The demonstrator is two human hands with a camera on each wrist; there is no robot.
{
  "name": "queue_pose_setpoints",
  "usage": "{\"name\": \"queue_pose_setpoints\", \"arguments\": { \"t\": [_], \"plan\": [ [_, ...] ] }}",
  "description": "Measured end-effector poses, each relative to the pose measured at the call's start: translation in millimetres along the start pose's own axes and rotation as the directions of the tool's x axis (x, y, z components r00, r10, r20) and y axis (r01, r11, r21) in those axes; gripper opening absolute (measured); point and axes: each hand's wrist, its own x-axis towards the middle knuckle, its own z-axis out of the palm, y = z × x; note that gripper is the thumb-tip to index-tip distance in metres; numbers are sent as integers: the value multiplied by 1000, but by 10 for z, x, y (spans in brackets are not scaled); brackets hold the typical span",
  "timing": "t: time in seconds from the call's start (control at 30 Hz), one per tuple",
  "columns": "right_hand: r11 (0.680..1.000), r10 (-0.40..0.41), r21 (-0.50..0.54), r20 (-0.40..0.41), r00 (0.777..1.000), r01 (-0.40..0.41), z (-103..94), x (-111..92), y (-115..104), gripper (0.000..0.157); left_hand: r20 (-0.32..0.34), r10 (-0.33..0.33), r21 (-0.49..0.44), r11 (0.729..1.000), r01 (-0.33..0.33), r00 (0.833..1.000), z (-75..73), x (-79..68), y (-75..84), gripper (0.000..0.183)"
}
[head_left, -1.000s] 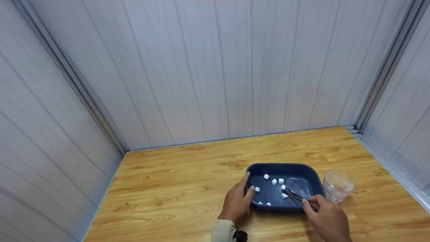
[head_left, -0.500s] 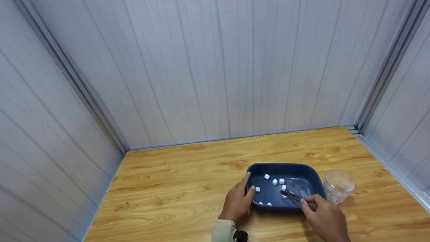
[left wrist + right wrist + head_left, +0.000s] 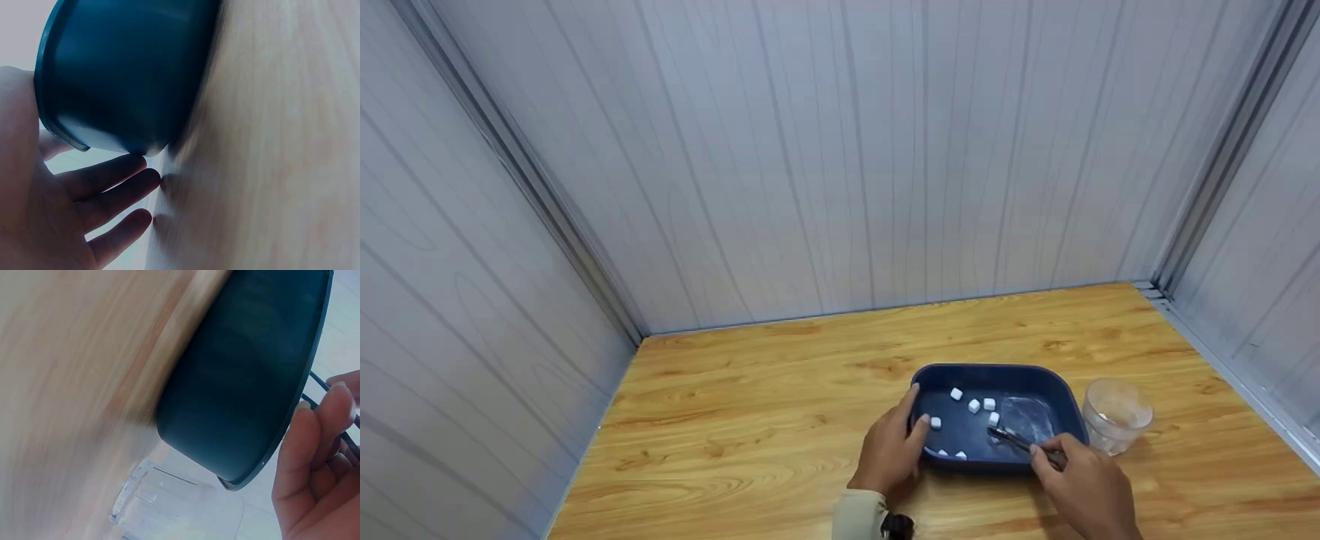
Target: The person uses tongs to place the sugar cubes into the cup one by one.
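Observation:
A dark blue rectangular tray (image 3: pixel 1039 373) sits on the table with several small white cubes (image 3: pixel 974 406) scattered in it. My left hand (image 3: pixel 887 452) holds the tray's left end, thumb over the rim; in the left wrist view its other fingers (image 3: pixel 121 194) extend along and below the outer wall. My right hand (image 3: pixel 1087 484) pinches dark tweezers (image 3: pixel 1018 440) above the tray's front right corner. Their tips point down and left to the tray floor, just below one cube (image 3: pixel 994 418). Another white bit at the tips is mostly hidden by them.
A clear plastic cup (image 3: pixel 1117 416) stands close to the tray's right side, with some white bits showing inside. The wood-grain table (image 3: pixel 735 420) runs back to pale panel walls (image 3: pixel 840 165) behind and at both sides.
The tweezers' tips have shifted slightly left and drawn together over the lowest middle cube, which shows less now. My left hand and the tray stay put.

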Motion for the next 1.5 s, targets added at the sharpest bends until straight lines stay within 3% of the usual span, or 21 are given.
{"name": "queue_pose_setpoints", "arguments": {
  "t": [0.57, 1.1, 1.5],
  "plan": [
    [1000, -16, -4, -2, 1000, 16, 18, 0, 9, 11, 20, -29, -1, 1000, 29, 999, -7, -8, 15, 51],
    [998, -65, -8, -14, 998, 65, 39, -21, 13, 9, 3, 12, -2, 1000, -12, 1000, 7, -6, -4, 51],
    [999, -35, -24, 13, 999, 35, 39, -16, 15, 10, 12, -1, 7, 1000, 1, 1000, 5, 1, 3, 51]
  ]
}}
